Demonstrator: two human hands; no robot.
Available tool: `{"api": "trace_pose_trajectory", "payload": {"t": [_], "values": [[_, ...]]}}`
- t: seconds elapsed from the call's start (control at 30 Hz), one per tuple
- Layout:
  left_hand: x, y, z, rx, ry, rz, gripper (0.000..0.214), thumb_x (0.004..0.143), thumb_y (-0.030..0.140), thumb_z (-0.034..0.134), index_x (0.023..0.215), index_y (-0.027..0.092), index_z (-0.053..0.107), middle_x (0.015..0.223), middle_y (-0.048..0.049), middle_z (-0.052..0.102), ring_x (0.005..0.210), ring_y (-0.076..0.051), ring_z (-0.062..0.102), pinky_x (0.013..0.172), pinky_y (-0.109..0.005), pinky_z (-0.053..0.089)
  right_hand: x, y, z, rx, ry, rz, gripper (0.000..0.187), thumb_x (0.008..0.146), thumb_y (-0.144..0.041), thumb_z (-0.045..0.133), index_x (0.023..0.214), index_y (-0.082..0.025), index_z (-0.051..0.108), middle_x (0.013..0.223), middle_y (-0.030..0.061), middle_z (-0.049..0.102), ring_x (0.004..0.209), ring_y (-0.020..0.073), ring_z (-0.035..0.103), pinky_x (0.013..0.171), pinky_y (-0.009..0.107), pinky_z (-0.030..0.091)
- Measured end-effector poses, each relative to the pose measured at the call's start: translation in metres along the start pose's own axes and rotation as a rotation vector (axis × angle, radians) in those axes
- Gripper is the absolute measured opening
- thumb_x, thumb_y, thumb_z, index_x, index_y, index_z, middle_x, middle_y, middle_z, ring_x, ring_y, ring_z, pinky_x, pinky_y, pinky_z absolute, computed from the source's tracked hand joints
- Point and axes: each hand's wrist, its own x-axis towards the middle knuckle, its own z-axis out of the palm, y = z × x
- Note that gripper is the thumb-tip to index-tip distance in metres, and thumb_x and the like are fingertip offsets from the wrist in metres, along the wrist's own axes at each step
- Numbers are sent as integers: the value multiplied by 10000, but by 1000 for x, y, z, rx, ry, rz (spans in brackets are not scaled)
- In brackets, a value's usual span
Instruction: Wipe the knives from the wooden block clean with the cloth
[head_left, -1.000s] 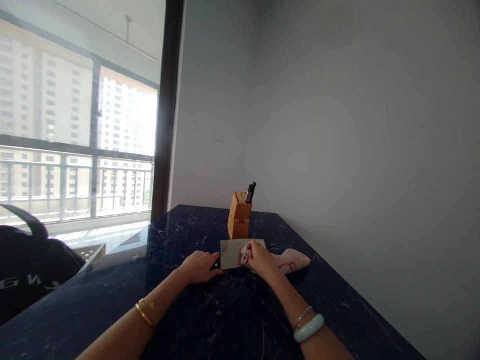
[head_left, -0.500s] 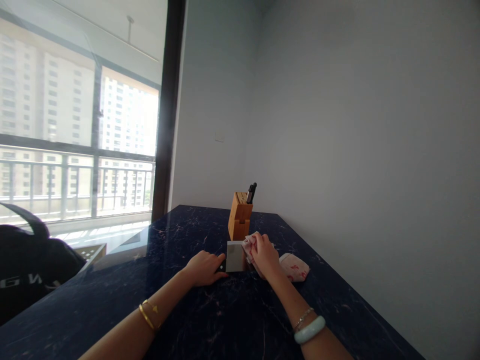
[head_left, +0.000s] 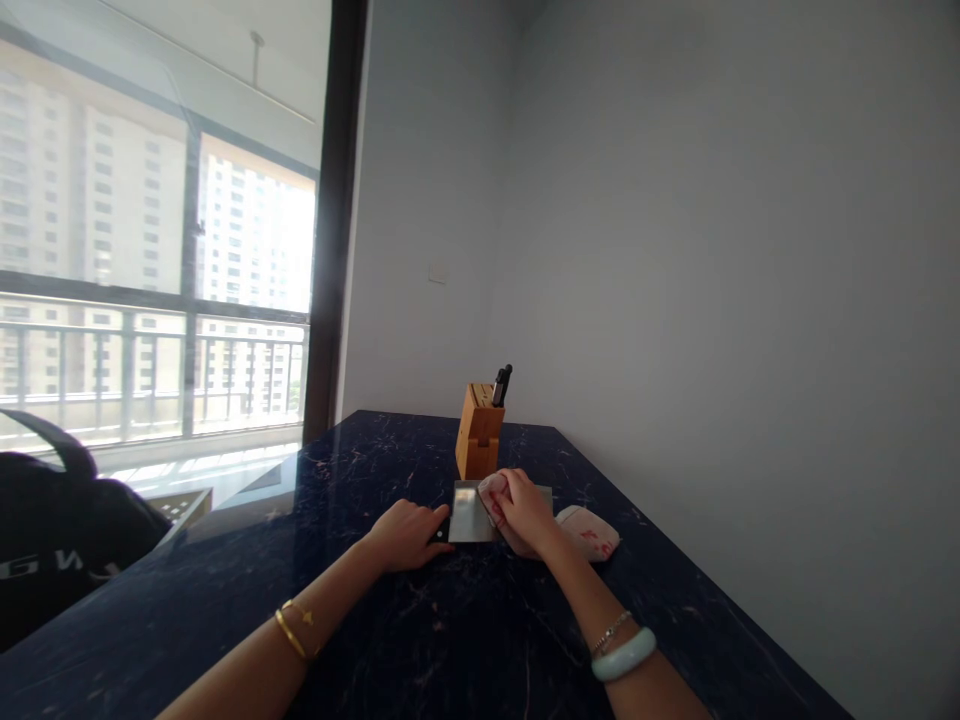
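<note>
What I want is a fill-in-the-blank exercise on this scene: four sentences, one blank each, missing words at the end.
1. The left hand grips the cleaver by its ____-coloured handle.
2. The right hand presses the cloth against the cleaver's metal ____.
3. In the picture, the window is to the ____ of the block.
4. The pale green bangle is worn on the person's ____ arm.

Missing words: black; blade; left; right
</note>
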Motion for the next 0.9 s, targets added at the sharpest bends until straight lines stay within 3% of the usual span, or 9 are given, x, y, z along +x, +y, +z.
{"api": "trace_pose_trajectory", "payload": {"t": [0.27, 0.6, 0.9], "values": [[-1, 3, -10, -86, -32, -64, 563, 772, 661, 270, 952, 194, 527, 846, -100, 666, 778, -290, 633, 654, -350, 445, 1, -2, -10, 130, -13, 5, 157, 776, -180, 466, 913, -196, 542, 953, 31, 552, 909, 140, 516, 783, 233, 370], [1, 2, -10, -200, -100, -107, 731, 791, 662, 78, 869, 189, 628, 873, -120, 678, 814, -286, 638, 662, -341, 438, 1, -6, -12, 185, -9, -19, 118, 767, -182, 466, 862, -194, 535, 864, 15, 559, 830, 138, 519, 731, 231, 376], [0, -4, -7, -191, -123, -66, 727, 792, 664, 108, 908, 195, 651, 874, -129, 678, 796, -287, 637, 658, -363, 457, -1, -10, -13, 200, -7, -54, 123, 775, -200, 472, 880, -204, 537, 882, 15, 556, 841, 143, 517, 748, 240, 374]]}}
